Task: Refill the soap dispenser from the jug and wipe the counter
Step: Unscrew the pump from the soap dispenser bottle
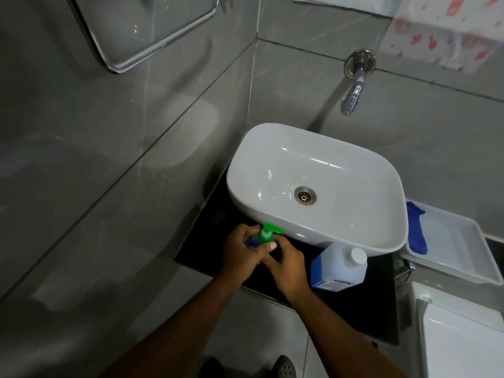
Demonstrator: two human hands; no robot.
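Observation:
A small soap dispenser [266, 236] with a green pump head and blue liquid stands on the black counter [362, 309], just in front of the white basin. My left hand [240, 253] wraps around its body. My right hand [286, 264] grips it from the right, fingers under the left thumb. The jug [338, 267], translucent with blue liquid, a blue label and a white cap, stands capped on the counter to the right of my hands. A blue cloth [416, 230] hangs over the edge of a white tray.
The white basin [272, 214] fills the back of the counter, with a chrome wall tap [353, 94] above it. A white tray [463, 249] sits at the right, a white fixture [461, 336] below it. Grey tiled walls close in on the left and behind.

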